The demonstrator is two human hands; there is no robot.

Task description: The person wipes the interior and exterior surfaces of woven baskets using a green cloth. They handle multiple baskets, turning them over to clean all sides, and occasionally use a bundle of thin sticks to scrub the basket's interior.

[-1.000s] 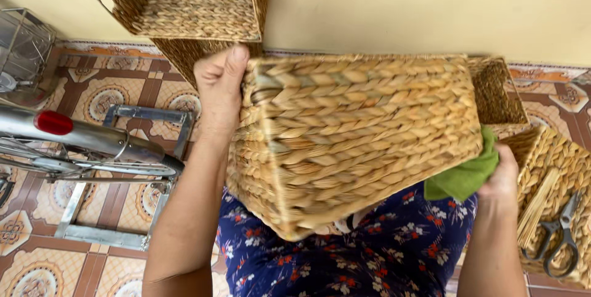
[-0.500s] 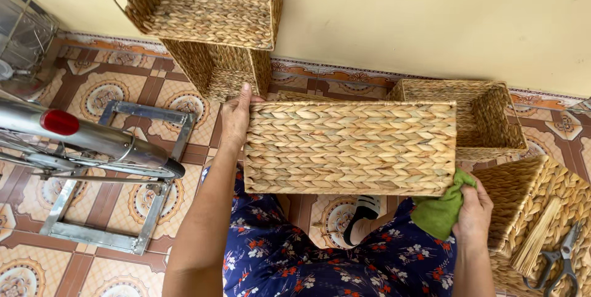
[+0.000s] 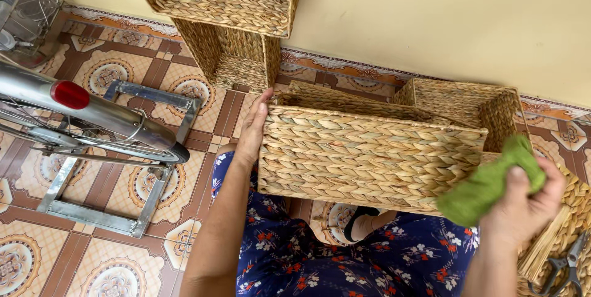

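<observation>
A rectangular woven straw basket point(image 3: 369, 155) rests across my lap, its opening facing up and away. My left hand point(image 3: 253, 128) presses flat against the basket's left end, holding it steady. My right hand point(image 3: 523, 201) is off the basket at its right end, fingers closed around a crumpled green cloth point(image 3: 486, 183). My legs in a blue flowered garment point(image 3: 345, 260) are below the basket.
More woven baskets stand against the wall: two stacked at upper left point(image 3: 228, 1), one behind the held basket point(image 3: 468, 103). A bicycle rear wheel with red reflector point(image 3: 71, 95) and metal stand point(image 3: 141, 204) sit left. Scissors point(image 3: 563, 266) and straw lie at lower right.
The basket has turned from bottom-toward-me to upright and come down onto my lap. My right hand has let go of its right end and lifted away with the green cloth.
</observation>
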